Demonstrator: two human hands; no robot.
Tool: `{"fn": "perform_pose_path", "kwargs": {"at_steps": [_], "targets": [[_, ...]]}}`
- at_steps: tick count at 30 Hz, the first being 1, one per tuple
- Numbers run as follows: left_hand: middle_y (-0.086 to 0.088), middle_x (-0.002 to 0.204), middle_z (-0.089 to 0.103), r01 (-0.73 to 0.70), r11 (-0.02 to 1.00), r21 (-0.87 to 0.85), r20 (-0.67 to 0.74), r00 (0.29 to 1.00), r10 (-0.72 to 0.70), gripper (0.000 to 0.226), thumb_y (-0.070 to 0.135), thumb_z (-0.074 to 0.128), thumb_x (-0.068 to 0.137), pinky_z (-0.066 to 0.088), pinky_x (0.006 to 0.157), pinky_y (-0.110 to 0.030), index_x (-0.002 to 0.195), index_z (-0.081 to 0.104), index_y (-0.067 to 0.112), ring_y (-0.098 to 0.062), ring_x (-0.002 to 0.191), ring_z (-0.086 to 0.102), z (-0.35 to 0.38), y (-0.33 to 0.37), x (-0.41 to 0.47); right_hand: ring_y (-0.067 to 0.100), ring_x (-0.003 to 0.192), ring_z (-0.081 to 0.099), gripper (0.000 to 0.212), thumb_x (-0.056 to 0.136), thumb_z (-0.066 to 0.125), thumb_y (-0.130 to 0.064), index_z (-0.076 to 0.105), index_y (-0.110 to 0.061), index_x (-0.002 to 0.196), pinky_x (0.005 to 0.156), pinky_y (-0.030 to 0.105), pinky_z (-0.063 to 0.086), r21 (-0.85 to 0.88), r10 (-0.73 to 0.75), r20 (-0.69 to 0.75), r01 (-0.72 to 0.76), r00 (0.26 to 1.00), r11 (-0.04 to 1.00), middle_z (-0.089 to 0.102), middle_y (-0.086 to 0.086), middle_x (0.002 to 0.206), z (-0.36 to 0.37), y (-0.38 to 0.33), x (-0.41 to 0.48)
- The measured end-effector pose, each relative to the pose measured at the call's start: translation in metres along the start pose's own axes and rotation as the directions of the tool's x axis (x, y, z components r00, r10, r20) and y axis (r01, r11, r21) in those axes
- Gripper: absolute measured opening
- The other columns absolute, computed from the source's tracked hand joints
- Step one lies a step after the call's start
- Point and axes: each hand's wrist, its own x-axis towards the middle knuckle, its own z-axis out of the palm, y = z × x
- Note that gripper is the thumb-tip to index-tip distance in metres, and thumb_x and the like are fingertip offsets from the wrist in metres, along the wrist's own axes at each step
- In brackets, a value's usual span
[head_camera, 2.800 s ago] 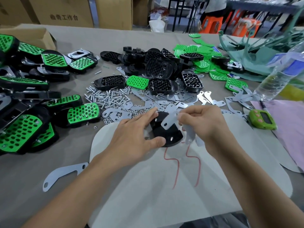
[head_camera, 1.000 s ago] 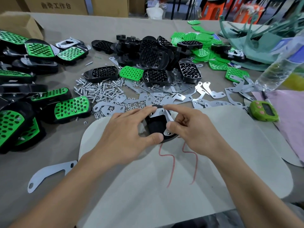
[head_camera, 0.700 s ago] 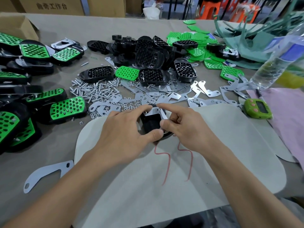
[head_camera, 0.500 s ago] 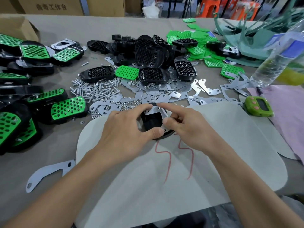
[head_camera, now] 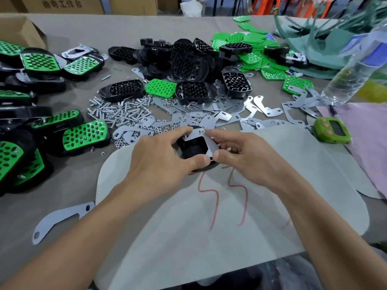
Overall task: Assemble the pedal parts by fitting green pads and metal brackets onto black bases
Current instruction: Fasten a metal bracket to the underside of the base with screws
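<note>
Metal bracket [head_camera: 198,136] now lies flat across the top of the black base [head_camera: 192,150], whereas nearly three seconds ago the right hand [head_camera: 248,159] held it lifted and tilted above the base. Over the last second the hands have hardly shifted. The left hand [head_camera: 158,162] grips the base, forefinger curled over its far edge and thumb pressed at the near corner. The right hand pinches the bracket, forefinger on its far end and thumb at the near corner, just touching the left thumb. Base and bracket sit at the far edge of the white sheet [head_camera: 188,237], above two red squiggles.

Both hands cover most of the base, so how the bracket seats on it cannot be told. Beyond them lie loose brackets [head_camera: 211,114], screws [head_camera: 117,110], a heap of black bases [head_camera: 188,65] and green pads [head_camera: 251,51]. Finished pedals [head_camera: 83,135] are stacked at the left, with a single bracket [head_camera: 60,216] near the left forearm. A green timer [head_camera: 332,132] and a water bottle [head_camera: 351,70] stand at the right.
</note>
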Motion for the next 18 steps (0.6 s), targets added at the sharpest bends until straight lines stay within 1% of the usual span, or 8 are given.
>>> {"fn": "perform_pose_path", "kwargs": {"at_steps": [1,3,7,8,10,12,15,18], "targets": [[0.017,0.123,0.072,0.000,1.000,-0.003,-0.004,1.000,0.000,0.094,0.095,0.056,0.051,0.040,0.087,-0.024,0.134,0.060,0.052,-0.012,0.114,0.063,0.000,0.000,0.001,0.002,0.089,0.063,0.051,0.088,0.078,-0.026,0.063,-0.042,0.135,0.089,0.025,0.051,0.010,0.008,0.002,-0.008,1.000,1.000,0.071,-0.014,0.111,0.000,0.000,-0.001],[0.017,0.123,0.072,-0.006,1.000,-0.004,-0.010,1.000,0.006,0.094,0.096,0.056,0.051,0.044,0.087,-0.026,0.133,0.060,0.052,-0.011,0.114,0.064,0.000,0.001,0.001,-0.001,0.081,0.060,0.057,0.084,0.081,-0.028,0.062,-0.043,0.136,0.081,0.018,0.047,-0.028,0.006,0.020,-0.006,1.000,1.000,0.071,-0.016,0.112,-0.003,-0.001,-0.002],[0.018,0.115,0.073,-0.031,0.999,0.040,-0.014,0.999,0.032,0.092,0.098,0.050,0.053,0.043,0.082,-0.030,0.133,0.059,0.053,-0.016,0.104,0.064,0.000,0.000,0.001,-0.003,0.077,0.058,0.061,0.078,0.085,-0.025,0.064,-0.045,0.132,0.072,0.009,0.042,-0.071,0.002,-0.014,-0.003,1.000,0.997,0.069,-0.028,0.101,-0.004,-0.006,-0.005],[0.018,0.110,0.073,-0.041,0.998,0.046,-0.009,0.999,0.042,0.091,0.098,0.048,0.054,0.041,0.081,-0.030,0.132,0.059,0.052,-0.017,0.098,0.063,0.000,0.000,0.002,-0.002,0.078,0.058,0.058,0.076,0.086,-0.025,0.067,-0.047,0.127,0.072,0.009,0.042,-0.066,0.001,-0.057,-0.004,0.998,0.998,0.069,-0.029,0.100,-0.002,-0.007,-0.007],[0.019,0.100,0.071,-0.067,0.996,0.051,0.009,0.998,0.067,0.091,0.100,0.045,0.054,0.038,0.080,-0.032,0.130,0.058,0.052,-0.015,0.085,0.058,-0.002,0.000,0.003,-0.001,0.092,0.060,0.052,0.075,0.087,-0.021,0.072,-0.050,0.115,0.078,0.010,0.044,-0.054,-0.030,-0.130,0.023,0.991,0.998,0.067,-0.030,0.115,0.005,-0.008,-0.011],[0.022,0.095,0.068,-0.102,0.994,0.041,0.011,0.995,0.102,0.089,0.101,0.044,0.055,0.036,0.080,-0.032,0.127,0.058,0.049,0.002,0.077,0.052,-0.003,-0.002,0.004,-0.003,0.109,0.060,0.047,0.077,0.085,-0.013,0.076,-0.049,0.106,0.089,0.015,0.047,-0.020,-0.059,-0.126,0.056,0.990,0.998,0.063,-0.028,0.131,0.010,-0.009,-0.014],[0.029,0.101,0.062,-0.159,0.987,0.006,0.026,0.987,0.159,0.080,0.098,0.046,0.060,0.036,0.084,-0.035,0.121,0.056,0.046,0.027,0.082,0.043,-0.003,-0.003,0.006,-0.007,0.117,0.060,0.040,0.079,0.083,-0.009,0.080,-0.042,0.101,0.100,0.027,0.049,0.020,-0.024,-0.074,0.025,0.997,0.999,0.068,-0.027,0.125,0.007,-0.012,-0.014],[0.031,0.118,0.060,-0.189,0.982,0.008,0.057,0.980,0.188,0.079,0.094,0.047,0.063,0.033,0.084,-0.035,0.126,0.057,0.047,0.030,0.089,0.035,-0.007,-0.007,0.009,-0.009,0.122,0.057,0.034,0.078,0.084,-0.005,0.082,-0.031,0.100,0.101,0.033,0.050,0.030,-0.022,-0.042,0.023,0.999,0.999,0.073,-0.017,0.116,0.003,-0.015,-0.013]]}}
